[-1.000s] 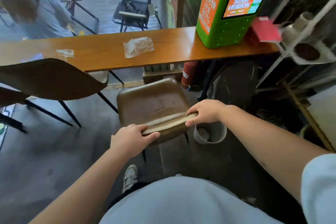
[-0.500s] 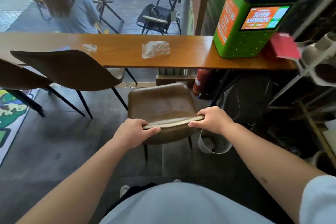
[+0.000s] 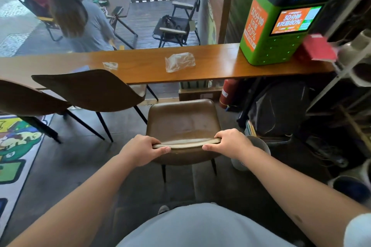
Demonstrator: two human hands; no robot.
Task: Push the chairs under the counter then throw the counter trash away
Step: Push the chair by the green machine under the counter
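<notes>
Brown chair [image 3: 183, 124] backrest top gripped by left hand [image 3: 143, 149] and right hand [image 3: 230, 143], fingers curled over edge

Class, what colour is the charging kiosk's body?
Bright green kiosk, best in the head view.

I am seeing a brown leather-look chair [image 3: 183, 124] showing a tan top edge, a glossy orange-brown wooden counter [image 3: 212, 66] carrying a clear crumpled plastic wrapper [image 3: 179, 61], a bright green charging kiosk [image 3: 279, 26] displaying orange panels, and a colourful cartoon-patterned rug [image 3: 14, 150].
</notes>
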